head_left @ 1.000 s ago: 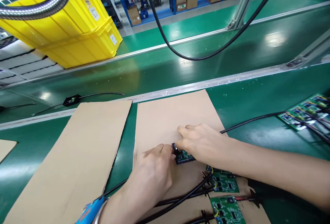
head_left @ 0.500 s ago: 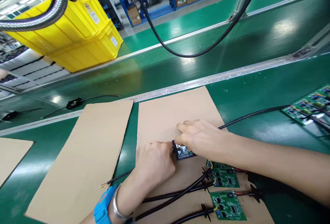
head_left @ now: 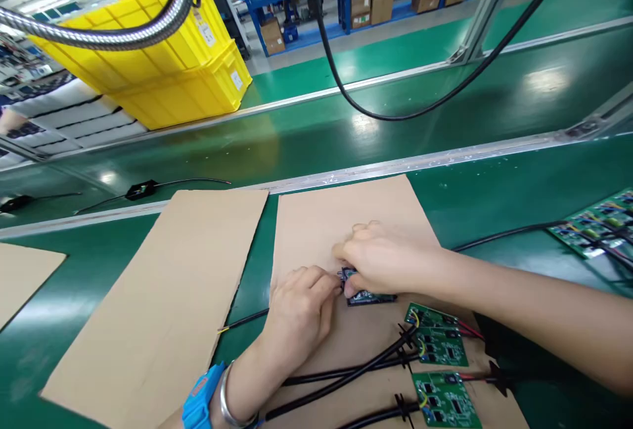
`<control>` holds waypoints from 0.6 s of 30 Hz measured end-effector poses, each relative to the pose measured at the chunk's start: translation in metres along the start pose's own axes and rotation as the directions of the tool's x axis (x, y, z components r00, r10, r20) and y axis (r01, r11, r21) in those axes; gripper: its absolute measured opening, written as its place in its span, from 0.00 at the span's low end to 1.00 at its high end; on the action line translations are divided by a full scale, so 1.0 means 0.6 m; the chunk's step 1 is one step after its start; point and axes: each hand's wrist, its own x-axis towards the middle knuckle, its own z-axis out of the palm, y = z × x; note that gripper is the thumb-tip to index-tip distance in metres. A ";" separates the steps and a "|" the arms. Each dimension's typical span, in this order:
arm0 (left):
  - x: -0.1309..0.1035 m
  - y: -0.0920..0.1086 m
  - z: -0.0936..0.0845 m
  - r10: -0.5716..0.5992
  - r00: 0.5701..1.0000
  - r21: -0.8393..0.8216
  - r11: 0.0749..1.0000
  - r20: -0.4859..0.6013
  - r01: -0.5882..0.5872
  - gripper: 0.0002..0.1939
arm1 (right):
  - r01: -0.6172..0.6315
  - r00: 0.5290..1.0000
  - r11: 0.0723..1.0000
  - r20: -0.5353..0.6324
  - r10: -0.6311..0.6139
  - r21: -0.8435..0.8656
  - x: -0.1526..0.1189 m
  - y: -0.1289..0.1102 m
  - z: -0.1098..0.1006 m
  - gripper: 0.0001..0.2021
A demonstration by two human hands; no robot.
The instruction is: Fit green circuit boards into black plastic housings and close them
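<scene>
A small black housing with a circuit board inside (head_left: 370, 297) lies on a brown cardboard sheet (head_left: 346, 211). My left hand (head_left: 302, 304), with a blue watch and silver bangle at the wrist, pinches the housing's left end, where a black cable comes out. Over its top reaches my right hand (head_left: 376, 257), thumb and fingers closed on the upper left part. Nearer to me, green circuit boards (head_left: 448, 399) with black cables (head_left: 341, 383) and red wires rest on the cardboard.
More cardboard sheets (head_left: 163, 297) lie to the left. A green board panel (head_left: 603, 225) is at the right. Yellow crates (head_left: 148, 66) stand behind the metal rail. A black cable (head_left: 376, 114) hangs in a loop. Part of a person shows at far left.
The view has shifted slightly. My left fingers have loosened from a tighter fist into a pinch, and my right thumb now shows on the housing, whose board is seen at a changed angle.
</scene>
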 end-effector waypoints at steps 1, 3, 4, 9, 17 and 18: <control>0.001 -0.002 0.002 0.021 1.000 0.007 1.000 -0.006 -0.021 0.10 | -0.018 0.999 1.000 0.039 0.018 -0.001 0.010 -0.005 0.000 0.12; 0.006 -0.005 0.006 0.041 0.999 0.017 0.999 0.004 -0.041 0.12 | -0.033 0.995 0.999 0.093 0.032 0.008 0.028 -0.014 0.002 0.06; 0.008 -0.007 0.008 0.046 0.999 0.012 0.999 0.012 -0.046 0.13 | -0.036 0.994 0.999 0.102 0.034 0.012 0.035 -0.017 0.003 0.03; 0.014 -0.022 0.010 0.053 0.998 -0.094 0.994 0.019 -0.051 0.12 | -0.052 0.995 0.998 0.087 0.050 0.021 0.029 -0.010 0.008 0.05; 0.014 0.001 -0.033 0.296 0.938 -0.088 0.955 0.181 -0.284 0.12 | 0.037 0.982 0.997 -0.185 -0.024 0.070 -0.075 0.030 0.046 0.28; 0.016 0.003 -0.033 0.366 0.907 -0.091 0.930 0.209 -0.355 0.14 | 0.030 0.983 0.997 -0.183 -0.017 0.066 -0.079 0.031 0.051 0.27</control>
